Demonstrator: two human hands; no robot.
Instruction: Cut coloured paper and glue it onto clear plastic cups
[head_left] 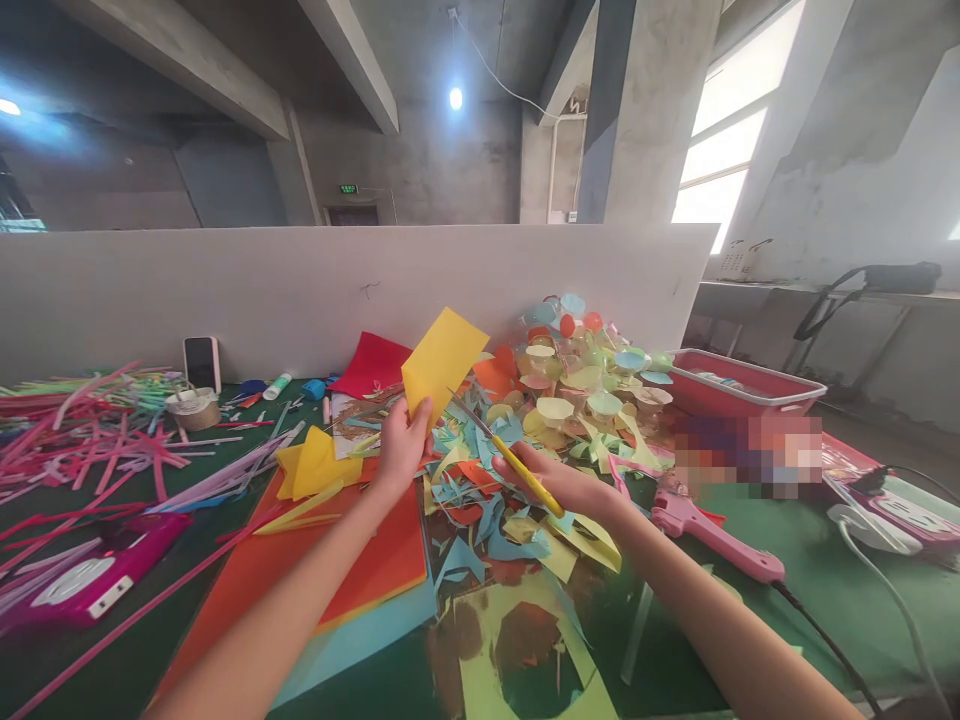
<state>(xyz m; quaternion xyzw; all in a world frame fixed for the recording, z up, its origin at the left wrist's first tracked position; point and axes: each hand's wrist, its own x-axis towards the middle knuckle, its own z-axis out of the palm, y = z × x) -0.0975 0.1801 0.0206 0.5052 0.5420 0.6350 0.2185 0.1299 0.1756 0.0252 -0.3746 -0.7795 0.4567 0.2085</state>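
Observation:
My left hand (pixel 405 448) pinches the lower edge of a yellow sheet of paper (pixel 444 355), held up above the table. In my right hand (pixel 551 480) is a pair of scissors (pixel 525 472) with yellow handles. Its blades point up and left toward the paper's lower right edge; whether they touch it I cannot tell. Beneath both hands spreads a heap of paper scraps (pixel 487 515) in blue, yellow and orange. Orange sheets (pixel 367 560) lie stacked below my left forearm, with folded yellow paper (pixel 319 465) on top.
Paper-disc pieces (pixel 555 410) pile up at the back right, beside a red basket (pixel 742 385). A pink glue gun (pixel 712 540) with a cord lies right. Pink strips (pixel 112 440), a phone (pixel 202 362) and a magenta power strip (pixel 97 580) are left. A white partition (pixel 262 290) stands behind.

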